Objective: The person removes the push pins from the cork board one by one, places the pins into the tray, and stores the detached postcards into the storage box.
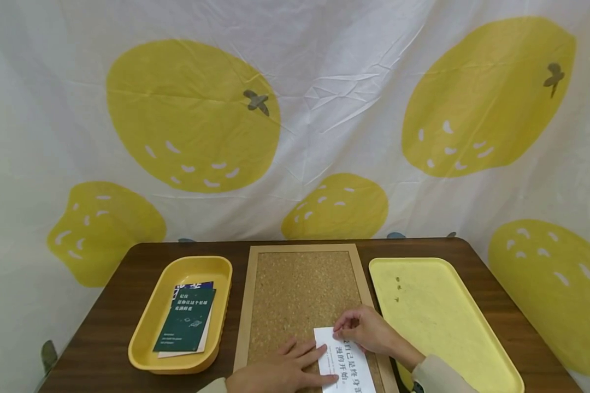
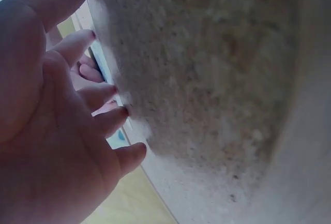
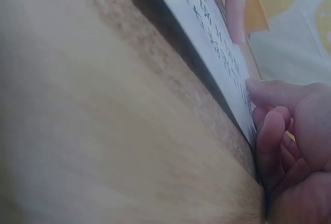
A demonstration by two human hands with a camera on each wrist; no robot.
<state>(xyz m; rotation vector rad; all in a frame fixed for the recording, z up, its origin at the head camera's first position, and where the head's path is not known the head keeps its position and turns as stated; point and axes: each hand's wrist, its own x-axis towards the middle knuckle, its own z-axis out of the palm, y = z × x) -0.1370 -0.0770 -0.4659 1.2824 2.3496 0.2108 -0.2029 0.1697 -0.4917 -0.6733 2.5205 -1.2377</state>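
Observation:
A white card point(image 1: 348, 363) printed with dark characters lies over the lower right part of a framed corkboard point(image 1: 302, 284). My left hand point(image 1: 277, 371) spreads its straight fingers across the card's left side, fingertips resting on it. At the card's upper edge, my right hand point(image 1: 366, 330) pinches with thumb and curled fingers. In the right wrist view, the thumb point(image 3: 276, 93) rests at the card's edge, and a dark shadow runs beneath the card point(image 3: 207, 43). I cannot tell whether something small sits between the right fingertips.
Left of the board stands a yellow basket point(image 1: 140, 338) with a dark green card point(image 1: 186, 322) over other cards. To the right lies a pale yellow tray point(image 1: 447, 327) with several small metallic-looking pieces point(image 1: 398, 286). A lemon-print cloth point(image 1: 300, 136) hangs behind the table point(image 1: 95, 327).

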